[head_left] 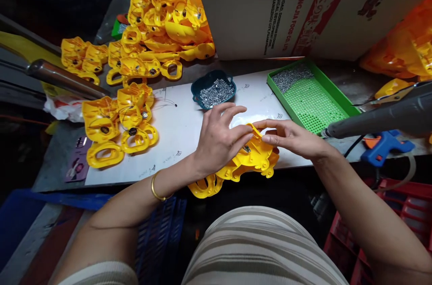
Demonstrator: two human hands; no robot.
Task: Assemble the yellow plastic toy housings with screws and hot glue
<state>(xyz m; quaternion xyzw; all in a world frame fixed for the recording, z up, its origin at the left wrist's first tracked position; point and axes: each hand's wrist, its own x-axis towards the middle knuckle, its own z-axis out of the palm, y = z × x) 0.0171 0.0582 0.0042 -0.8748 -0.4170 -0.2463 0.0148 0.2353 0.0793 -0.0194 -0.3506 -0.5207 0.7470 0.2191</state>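
While the left hand [218,141] grips a yellow plastic shell [251,157] at the near edge of the white board [182,127], the right hand [290,137] pinches its top with fingertips closed, screws in the teal bowl [213,89] just behind.

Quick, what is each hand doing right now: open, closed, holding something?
Left hand: closed on the yellow plastic shell, holding it.
Right hand: fingertips pinched on the top edge of the same shell.
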